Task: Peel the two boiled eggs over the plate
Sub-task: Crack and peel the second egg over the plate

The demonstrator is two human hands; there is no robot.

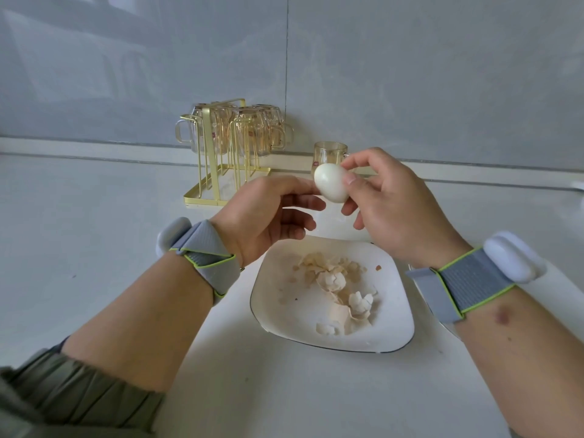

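A smooth white egg point(330, 182), with no shell visible on the side I see, is held in the air just beyond the far edge of the plate. My right hand point(392, 210) grips it between thumb and fingers. My left hand point(268, 213) touches the egg's left side with its fingertips. Below them a white, rounded-square plate point(275, 314) with a dark rim lies on the counter. A pile of broken eggshell pieces point(341, 295) covers its middle. I see only one egg.
A gold wire rack point(221, 172) holding several glass mugs stands at the back by the wall. One glass mug point(328, 153) stands upright behind the egg. The pale counter spreads left and toward me. Both wrists wear grey bands.
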